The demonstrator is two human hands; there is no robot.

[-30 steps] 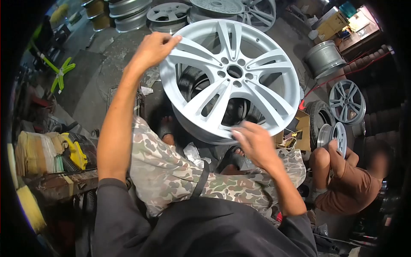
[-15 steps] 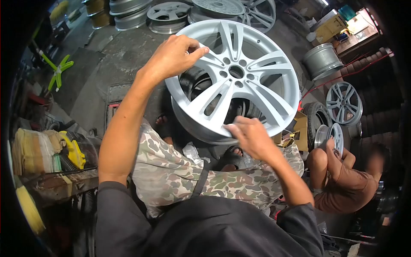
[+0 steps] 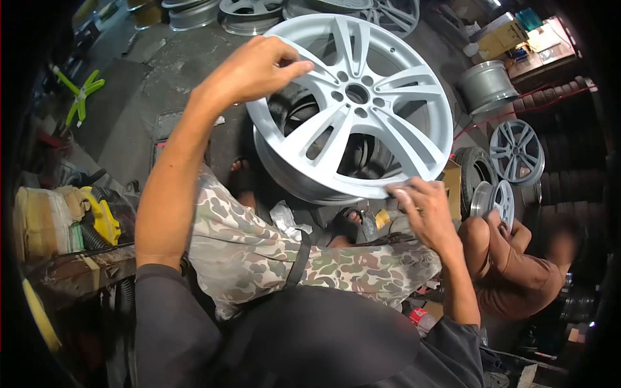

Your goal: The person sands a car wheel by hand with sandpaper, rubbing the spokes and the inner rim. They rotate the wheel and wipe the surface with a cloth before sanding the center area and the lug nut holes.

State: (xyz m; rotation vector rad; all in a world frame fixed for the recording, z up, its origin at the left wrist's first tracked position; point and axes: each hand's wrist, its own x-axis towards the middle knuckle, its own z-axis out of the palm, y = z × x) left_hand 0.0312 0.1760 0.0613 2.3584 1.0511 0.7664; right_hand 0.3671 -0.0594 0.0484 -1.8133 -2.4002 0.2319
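A large light-grey alloy wheel rim [image 3: 411,152] lies face up in front of me, tilted, its double spokes meeting at a hub with several bolt holes. My left hand [image 3: 262,70] is closed over its upper-left edge, thumb on the face side; the fingertips are partly hidden. At the lower-right edge of the rim is my right hand [image 3: 427,213], its fingers pinched together against the lip. Whatever sits between those fingers, if anything, is too small to name. Below the wheel, a dark tyre-like shape [image 3: 369,158] shows through the spoke gaps.
More rims [image 3: 252,14] stand along the back. A silver barrel [image 3: 488,87] and another spoked rim [image 3: 516,152] are on the right. A person in brown [image 3: 517,278] crouches there with a wheel. A green star-shaped stand base [image 3: 80,96] and a cluttered bench [image 3: 84,271] are on the left.
My right hand has slid rightward along the lower lip of the rim. My left hand stays at the upper-left edge. The view has shifted slightly.
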